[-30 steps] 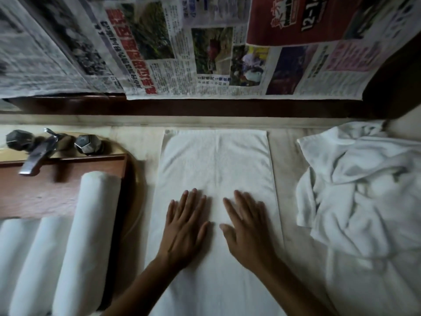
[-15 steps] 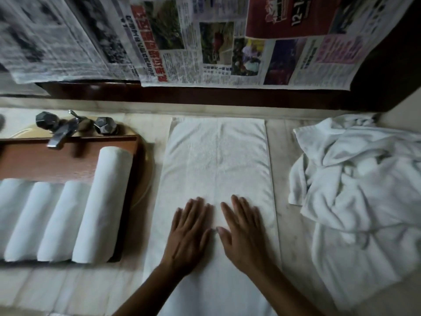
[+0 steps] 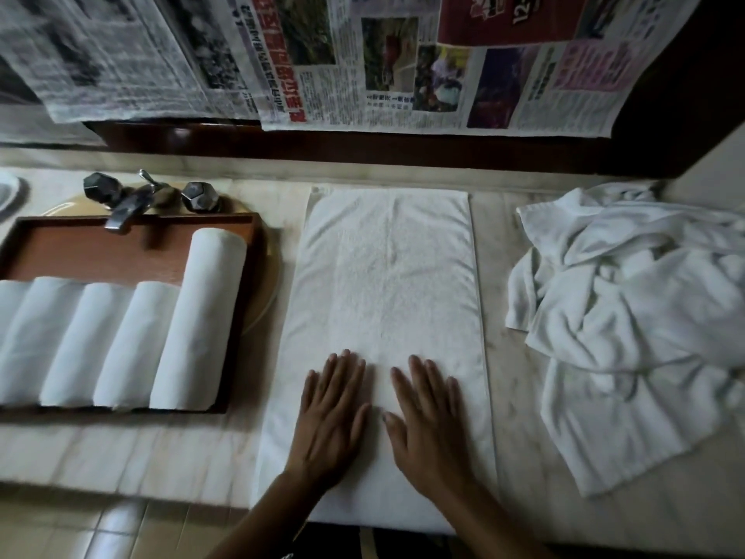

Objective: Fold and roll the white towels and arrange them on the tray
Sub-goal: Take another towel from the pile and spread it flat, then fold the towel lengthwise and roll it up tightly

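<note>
A white towel [image 3: 385,284], folded into a long strip, lies flat on the marble counter and runs away from me. My left hand [image 3: 332,417] and my right hand [image 3: 429,425] press flat on its near part, fingers straight, side by side. To the left stands a brown wooden tray [image 3: 100,252] holding several rolled white towels [image 3: 121,340]; the rightmost roll [image 3: 199,316] is longer than the others. A heap of loose white towels [image 3: 629,316] lies at the right.
A metal tap with two faceted knobs [image 3: 141,197] overhangs the tray's far edge above a basin rim. Newspaper sheets [image 3: 363,58] hang on the wall behind. The counter's front edge [image 3: 121,494] runs near me, with tiled floor below.
Both hands have slid toward me along the towel, staying flat. The camera has tilted down and left, so more of the tray and the counter's front edge show.
</note>
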A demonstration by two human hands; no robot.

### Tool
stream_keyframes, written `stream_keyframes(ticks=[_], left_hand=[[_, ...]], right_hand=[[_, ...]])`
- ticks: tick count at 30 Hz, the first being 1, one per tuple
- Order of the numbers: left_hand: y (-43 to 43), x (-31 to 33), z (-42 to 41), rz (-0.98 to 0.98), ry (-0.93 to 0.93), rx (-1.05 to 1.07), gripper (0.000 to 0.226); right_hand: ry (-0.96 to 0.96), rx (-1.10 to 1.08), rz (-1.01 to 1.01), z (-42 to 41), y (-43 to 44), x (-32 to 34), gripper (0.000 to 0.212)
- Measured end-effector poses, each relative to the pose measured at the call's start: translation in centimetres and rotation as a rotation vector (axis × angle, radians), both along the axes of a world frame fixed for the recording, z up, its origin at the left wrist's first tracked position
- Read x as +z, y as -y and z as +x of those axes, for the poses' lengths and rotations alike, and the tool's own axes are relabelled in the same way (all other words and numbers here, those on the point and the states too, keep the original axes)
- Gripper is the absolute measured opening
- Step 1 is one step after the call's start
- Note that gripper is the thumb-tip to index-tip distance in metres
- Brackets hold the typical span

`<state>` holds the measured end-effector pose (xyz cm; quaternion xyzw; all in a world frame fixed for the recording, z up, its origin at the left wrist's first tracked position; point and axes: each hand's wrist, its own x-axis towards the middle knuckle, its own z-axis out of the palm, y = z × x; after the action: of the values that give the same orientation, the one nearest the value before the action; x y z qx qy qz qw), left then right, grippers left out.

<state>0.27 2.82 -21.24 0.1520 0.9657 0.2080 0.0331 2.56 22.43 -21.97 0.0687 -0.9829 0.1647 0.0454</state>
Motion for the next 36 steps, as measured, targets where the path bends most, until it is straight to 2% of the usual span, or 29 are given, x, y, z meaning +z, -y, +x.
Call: stream_keyframes(ticks=[7,12,16,26,36], left_hand=[[7.3,-0.2,2.2,-0.063,-0.022,-0.103,0.063],[6.2,-0.2,0.8,-0.079,0.009,-0.073,0.067],[5.8,-1.1,-0.2,-0.156,0.055,-0.042,0.068],[7.3,-1.1,4.7,-0.122,0.007,-0.068,0.069],[7.5,-0.4,5.8,-0.136,0.039,-0.083,0.069]], right_hand=[[0.031,-0.088,0.052,1.7,-4.9,-0.7,0.06],[0.065,-0.128,0.036,-0.7,-3.5,-0.1,0.064],[0.076,-0.1,0.1,-2.0,-2.6,-0.9,0.062],[0.056,-0.127,0.093,3.9,-1.5,-0.5,0.062],[0.052,-0.143,0.08,4.8,-1.2,-0.1,0.063]])
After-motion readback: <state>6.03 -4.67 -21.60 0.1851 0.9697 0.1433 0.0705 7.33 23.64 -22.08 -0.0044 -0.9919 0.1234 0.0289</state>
